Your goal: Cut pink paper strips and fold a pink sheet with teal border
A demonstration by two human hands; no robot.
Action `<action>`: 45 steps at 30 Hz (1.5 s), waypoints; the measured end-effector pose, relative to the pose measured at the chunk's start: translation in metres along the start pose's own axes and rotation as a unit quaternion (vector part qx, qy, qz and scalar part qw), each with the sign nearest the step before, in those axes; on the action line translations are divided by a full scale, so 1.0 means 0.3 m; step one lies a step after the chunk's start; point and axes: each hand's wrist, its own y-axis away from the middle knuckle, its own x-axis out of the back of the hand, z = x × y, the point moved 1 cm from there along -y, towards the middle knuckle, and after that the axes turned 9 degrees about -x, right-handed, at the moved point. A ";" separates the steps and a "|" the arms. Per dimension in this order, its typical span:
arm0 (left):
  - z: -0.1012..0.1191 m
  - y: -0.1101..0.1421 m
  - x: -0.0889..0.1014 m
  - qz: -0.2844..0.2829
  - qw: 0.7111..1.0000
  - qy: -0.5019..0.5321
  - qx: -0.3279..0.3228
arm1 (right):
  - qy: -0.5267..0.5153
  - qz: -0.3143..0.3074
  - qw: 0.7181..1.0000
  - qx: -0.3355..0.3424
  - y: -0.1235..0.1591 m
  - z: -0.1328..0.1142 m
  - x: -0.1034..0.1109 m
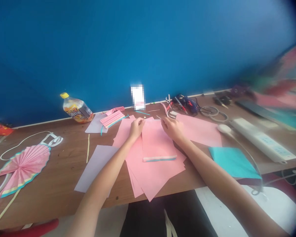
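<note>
The striped sheet (159, 141) is lying on pink papers (150, 181), the left hand (137, 127) pinching its eleven-o'clock corner and the right hand (172, 127) curling at one o'clock, grip unclear; matching tension should be keeping it straight.

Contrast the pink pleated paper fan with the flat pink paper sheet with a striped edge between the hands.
The pink pleated paper fan is ridged and rounded; the flat pink paper sheet is unpleated with straight sides. The fan's stripes curve; the sheet's run straight along its near edge. The fan lies apart from the left hand and right hand; the sheet lies between them. Both are pink with pale and blue stripes.
</note>
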 end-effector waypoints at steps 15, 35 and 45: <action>0.044 0.023 -0.013 -0.021 0.992 0.122 0.008 | -0.418 -0.153 0.889 -0.110 -0.009 -0.066 0.053; 0.074 0.022 -0.010 -0.118 0.976 0.181 -0.010 | -0.443 -0.112 0.886 -0.077 -0.039 -0.026 0.000; 0.076 0.025 -0.027 -0.092 0.989 0.112 -0.027 | -0.403 -0.206 0.885 -0.112 -0.022 -0.072 0.035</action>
